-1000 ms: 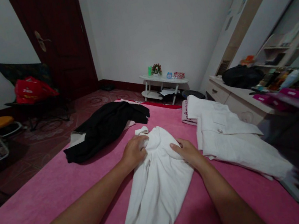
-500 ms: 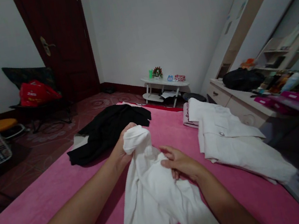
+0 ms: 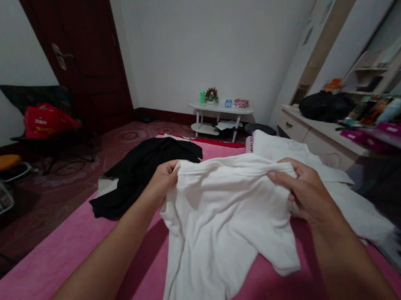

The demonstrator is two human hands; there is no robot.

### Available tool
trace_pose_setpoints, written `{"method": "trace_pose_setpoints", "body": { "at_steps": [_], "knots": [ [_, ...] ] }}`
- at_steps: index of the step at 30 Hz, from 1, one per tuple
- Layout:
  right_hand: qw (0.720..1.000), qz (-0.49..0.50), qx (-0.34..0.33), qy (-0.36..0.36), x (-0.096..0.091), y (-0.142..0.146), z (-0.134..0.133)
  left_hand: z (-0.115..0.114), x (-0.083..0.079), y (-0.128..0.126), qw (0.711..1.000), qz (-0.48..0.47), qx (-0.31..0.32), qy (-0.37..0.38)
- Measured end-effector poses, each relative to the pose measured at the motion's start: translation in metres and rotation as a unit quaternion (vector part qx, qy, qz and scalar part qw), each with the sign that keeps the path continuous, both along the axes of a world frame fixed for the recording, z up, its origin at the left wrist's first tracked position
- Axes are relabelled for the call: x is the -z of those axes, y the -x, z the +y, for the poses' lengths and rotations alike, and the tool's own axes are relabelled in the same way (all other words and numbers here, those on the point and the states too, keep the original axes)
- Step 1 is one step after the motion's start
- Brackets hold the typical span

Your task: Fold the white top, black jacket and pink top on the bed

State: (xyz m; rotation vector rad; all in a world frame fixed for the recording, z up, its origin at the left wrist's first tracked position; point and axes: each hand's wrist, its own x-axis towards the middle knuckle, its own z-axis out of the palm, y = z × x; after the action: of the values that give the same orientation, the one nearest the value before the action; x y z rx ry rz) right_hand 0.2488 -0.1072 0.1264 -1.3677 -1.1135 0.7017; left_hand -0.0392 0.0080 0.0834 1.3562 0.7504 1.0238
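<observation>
Both of my hands hold a white shirt [image 3: 220, 219] spread out above the pink bed cover [image 3: 57, 263]. My left hand [image 3: 162, 177] grips its upper left edge, fingers closed on the cloth. My right hand [image 3: 306, 190] pinches the upper right edge. The shirt's lower part trails down onto the bed towards me. A white jacket [image 3: 349, 201] lies on the bed behind my right hand, partly hidden by the shirt.
A black garment [image 3: 142, 170] lies at the bed's far left. Beyond the bed stand a small white table [image 3: 222, 111], a dark door [image 3: 85, 56] and a chair with a red bag [image 3: 46, 123]. A cluttered dresser [image 3: 353, 118] runs along the right.
The shirt lay bunched on the bed under both hands; they lifted it and moved apart, and it now hangs stretched wide between them.
</observation>
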Motion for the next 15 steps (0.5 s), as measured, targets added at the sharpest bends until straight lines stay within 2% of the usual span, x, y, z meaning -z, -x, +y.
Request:
{"method": "trace_pose_setpoints", "body": {
  "at_steps": [1,3,5,6,7,8,10,11,13,15],
  "knots": [
    [0.994,-0.036,-0.09,0.055,-0.007,-0.002,-0.009,-0.006,-0.007,0.007,0.997,0.04,0.069,0.011],
    [0.945,-0.115,-0.271,0.146,-0.021,-0.001,-0.025,-0.018,-0.022,0.021,0.963,0.125,0.235,0.031],
    [0.896,-0.174,-0.368,0.176,-0.03,0.002,-0.033,-0.026,-0.035,0.031,0.915,0.183,0.359,0.028],
    [0.894,-0.186,-0.371,0.169,-0.031,0.004,-0.033,-0.026,-0.039,0.032,0.907,0.187,0.377,0.016],
    [0.911,-0.183,-0.339,0.146,-0.029,0.005,-0.03,-0.022,-0.041,0.029,0.918,0.173,0.358,0.0],
    [0.939,-0.169,-0.278,0.111,-0.025,0.006,-0.024,-0.013,-0.041,0.023,0.943,0.142,0.301,-0.02],
    [0.986,-0.129,-0.105,0.014,-0.009,0.005,-0.006,0.014,-0.036,0.003,0.99,0.06,0.103,-0.074],
    [0.992,-0.118,-0.019,-0.033,0.001,0.003,0.003,0.031,-0.032,-0.008,0.993,0.034,-0.008,-0.113],
    [0.981,-0.151,0.09,-0.083,0.021,-0.003,0.02,0.062,-0.019,-0.026,0.967,0.045,-0.171,-0.183],
    [0.963,-0.231,0.118,-0.071,0.038,-0.011,0.03,0.08,-0.003,-0.036,0.947,0.1,-0.217,-0.217]
  ]
}}
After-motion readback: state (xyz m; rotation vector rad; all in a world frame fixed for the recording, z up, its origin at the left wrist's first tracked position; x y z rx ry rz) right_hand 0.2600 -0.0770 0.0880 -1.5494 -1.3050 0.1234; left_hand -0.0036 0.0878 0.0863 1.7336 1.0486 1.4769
